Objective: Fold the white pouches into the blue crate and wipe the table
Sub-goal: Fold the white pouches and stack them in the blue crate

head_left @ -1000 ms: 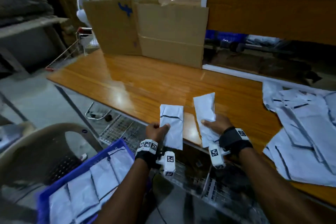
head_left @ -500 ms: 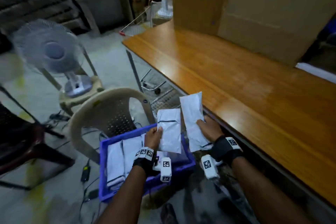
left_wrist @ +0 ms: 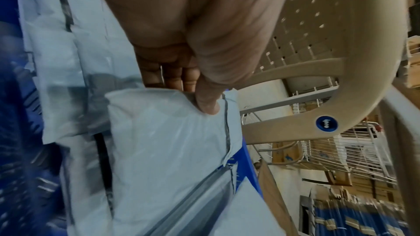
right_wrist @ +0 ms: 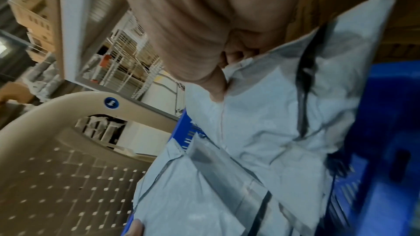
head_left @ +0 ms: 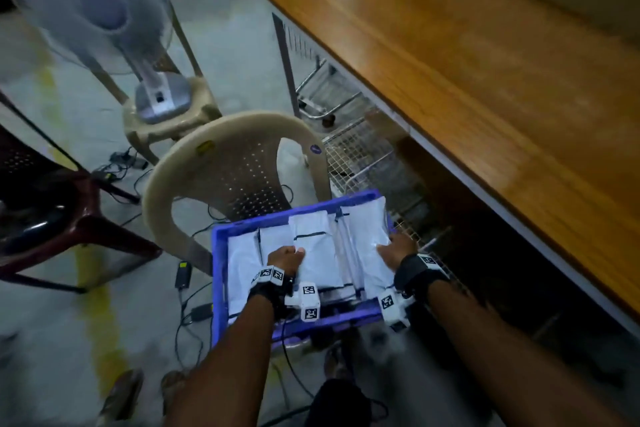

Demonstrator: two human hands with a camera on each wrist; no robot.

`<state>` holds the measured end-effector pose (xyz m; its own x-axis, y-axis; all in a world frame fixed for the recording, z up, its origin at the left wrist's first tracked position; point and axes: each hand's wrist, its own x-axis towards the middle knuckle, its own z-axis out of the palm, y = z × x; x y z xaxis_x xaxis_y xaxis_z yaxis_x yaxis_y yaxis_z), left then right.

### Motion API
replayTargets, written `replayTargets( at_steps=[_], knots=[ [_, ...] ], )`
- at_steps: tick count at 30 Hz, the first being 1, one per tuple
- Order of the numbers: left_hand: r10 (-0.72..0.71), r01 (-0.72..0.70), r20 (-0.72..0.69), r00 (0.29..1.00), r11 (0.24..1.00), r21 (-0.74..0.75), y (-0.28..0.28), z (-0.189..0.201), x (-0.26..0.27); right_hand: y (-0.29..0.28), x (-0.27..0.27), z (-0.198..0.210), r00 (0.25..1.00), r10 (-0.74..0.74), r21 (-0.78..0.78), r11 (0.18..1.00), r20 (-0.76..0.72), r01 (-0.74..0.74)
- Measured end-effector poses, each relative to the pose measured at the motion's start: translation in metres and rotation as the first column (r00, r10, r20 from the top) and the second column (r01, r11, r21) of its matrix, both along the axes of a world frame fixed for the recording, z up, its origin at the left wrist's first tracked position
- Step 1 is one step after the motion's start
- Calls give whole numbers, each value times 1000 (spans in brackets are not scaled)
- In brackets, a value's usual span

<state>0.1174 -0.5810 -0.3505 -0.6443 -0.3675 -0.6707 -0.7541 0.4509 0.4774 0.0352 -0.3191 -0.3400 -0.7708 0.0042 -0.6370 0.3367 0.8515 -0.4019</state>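
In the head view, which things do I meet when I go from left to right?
Dark red chair → fan → beige chair → left hand → right hand → wooden table.

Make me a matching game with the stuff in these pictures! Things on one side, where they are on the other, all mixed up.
Things:
1. grey electric fan
2. blue plastic crate
3. folded white pouch with a dark stripe
4. brown wooden table top

Places:
A. in the left hand's pinch, inside the crate
B. standing on a beige plastic stool
C. far right, beside the crate
D. just in front of the beige plastic chair

Pairs: 1-B, 2-D, 3-A, 4-C
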Motion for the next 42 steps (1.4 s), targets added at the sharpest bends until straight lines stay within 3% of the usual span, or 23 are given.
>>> replayTargets(
  at_steps=[5,9,13,17,20,23,26,31,35,38,40,42],
  knots=[
    [-50,48,52,997,998,47,6,-42,-15,-6,-16,-41,1000,-16,12,1000,3,16],
    [34,-37,44,998,997,69,11,-72,-20,-13,-25,-52,998,-55,23,998,-18,55],
    [70,-70,-14,997,998,1,19,-55,-25,-16,-16,-47,997,-8,76,997,-83,14],
    [65,-83,-232,970,994,-70,28,-41,-31,-27,-11,-36,952,177,128,980,-250,-149],
    [-209,176,-164,964,965,-194,39,-43,-40,-41,-14,-41,910,390,141,918,-140,-372],
    [-520,518,66,852,815,-261,49,-56,-48,-42,-16,-57,875,482,141,864,49,-484],
    [-588,604,140,797,765,-224,56,-75,-49,-37,-18,-73,875,472,134,865,107,-484],
    [-587,598,117,801,773,-213,63,-86,-50,-32,-17,-90,890,446,106,884,93,-455],
    [-598,603,103,794,756,-255,61,-69,-52,-23,-16,-69,899,437,73,896,32,-438],
    [-515,496,-19,857,836,-235,61,-41,-49,-15,-13,-35,934,348,32,937,-81,-347],
    [-367,338,-166,915,924,-178,66,-16,-47,-7,-11,-2,960,218,-42,972,-177,-229],
    [-233,209,-288,929,971,-112,77,15,-49,5,-9,38,961,85,-111,987,-263,-118]
  ],
)
